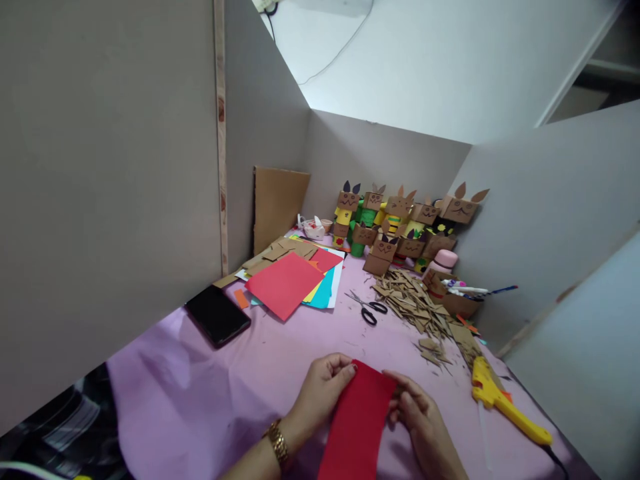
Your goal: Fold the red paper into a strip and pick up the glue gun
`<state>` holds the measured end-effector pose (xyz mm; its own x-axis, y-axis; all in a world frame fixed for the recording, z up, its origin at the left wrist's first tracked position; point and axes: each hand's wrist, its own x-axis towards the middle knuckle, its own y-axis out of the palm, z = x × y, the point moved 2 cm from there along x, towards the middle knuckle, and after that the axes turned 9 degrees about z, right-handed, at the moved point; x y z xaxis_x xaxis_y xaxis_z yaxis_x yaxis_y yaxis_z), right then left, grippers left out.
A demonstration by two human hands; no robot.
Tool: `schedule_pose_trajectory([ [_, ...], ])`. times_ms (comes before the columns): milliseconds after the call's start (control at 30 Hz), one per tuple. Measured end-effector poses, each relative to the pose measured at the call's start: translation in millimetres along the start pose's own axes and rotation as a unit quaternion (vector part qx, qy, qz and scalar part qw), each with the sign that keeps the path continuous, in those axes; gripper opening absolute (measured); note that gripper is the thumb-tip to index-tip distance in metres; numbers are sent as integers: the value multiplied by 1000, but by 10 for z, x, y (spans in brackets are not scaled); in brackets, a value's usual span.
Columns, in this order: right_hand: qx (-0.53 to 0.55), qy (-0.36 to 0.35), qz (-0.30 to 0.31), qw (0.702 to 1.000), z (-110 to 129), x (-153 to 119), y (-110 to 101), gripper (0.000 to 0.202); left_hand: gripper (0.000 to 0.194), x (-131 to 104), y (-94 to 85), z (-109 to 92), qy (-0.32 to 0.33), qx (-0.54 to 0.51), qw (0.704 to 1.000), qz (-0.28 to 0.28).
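A long strip of red paper (pixel 356 423) lies low in front of me, its near end cut off by the frame's bottom edge. My left hand (pixel 323 387) pinches its far left corner, thumb on top and fingers underneath. At the far right corner, the fingertips of my right hand (pixel 419 417) are closed around the paper's edge, some of them partly hidden. A gold watch band circles my left wrist. Beyond the strip, black-handled scissors (pixel 369 310) rest with their blades apart.
Red sheets (pixel 285 283) lie over coloured paper and cardboard at left, near a black phone (pixel 219 315). Cardboard scraps (pixel 413 303) heap at right, beside a box of pens (pixel 460 303). A yellow glue gun (pixel 505 400) lies far right. Cardboard animal figures (pixel 385 250) stand at the back between grey panels.
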<state>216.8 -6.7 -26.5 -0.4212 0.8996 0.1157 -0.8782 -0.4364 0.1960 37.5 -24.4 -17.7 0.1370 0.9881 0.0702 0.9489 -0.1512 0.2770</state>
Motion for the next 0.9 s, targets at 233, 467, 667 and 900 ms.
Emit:
schedule_pose_trajectory([
  [233, -58, 47, 22, 997, -21, 2, 69, 32, 41, 7, 44, -48, -8, 12, 998, 56],
  [467, -56, 57, 12, 997, -32, 6, 47, 33, 33, 36, 47, 2, -27, 31, 999, 32],
  [667, -54, 64, 4, 996, -50, 9, 43, 35, 29, 43, 22, 40, -40, 33, 998, 22],
  [900, -66, 64, 2, 996, -51, 20, 43, 35, 28, 36, 19, 52, -47, 8, 998, 31],
])
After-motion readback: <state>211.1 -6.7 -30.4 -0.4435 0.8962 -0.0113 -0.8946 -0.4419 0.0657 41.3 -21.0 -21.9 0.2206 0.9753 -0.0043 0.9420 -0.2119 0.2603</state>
